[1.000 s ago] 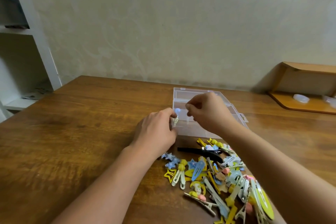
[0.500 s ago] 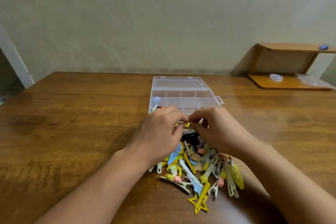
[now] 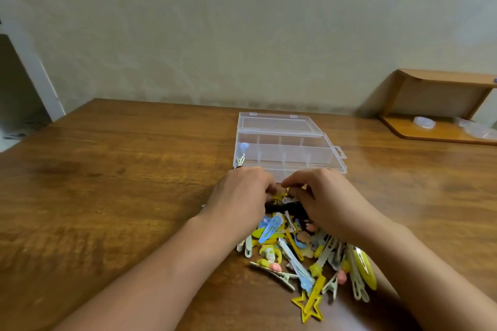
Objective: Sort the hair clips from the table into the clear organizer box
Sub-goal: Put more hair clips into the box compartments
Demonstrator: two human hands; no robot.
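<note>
The clear organizer box [image 3: 289,153] is being kept open on the wooden table [image 3: 121,183], long axis running left to right, with its lid [image 3: 277,123] laid flat behind it toward the wall [image 3: 242,35] and the little hang tab sticking out on the right end. A couple of clips [image 3: 241,154] are sitting in the leftmost compartment, one with a pale blue top. The pile of hair clips [image 3: 309,255] is being left just in front of the box, nearer the camera, clips pointing every which way; a yellow star clip [image 3: 309,306] is lying at the near edge, its long bar angled up and right. The left hand [image 3: 242,196] and right hand [image 3: 322,199] are both being curled in over the far end of the pile, fingertips nearly meeting around something small and yellowish, though what's actually pinched can't be told. A wooden shelf [image 3: 441,105] is sitting far right, and no readable writing is showing anywhere
</note>
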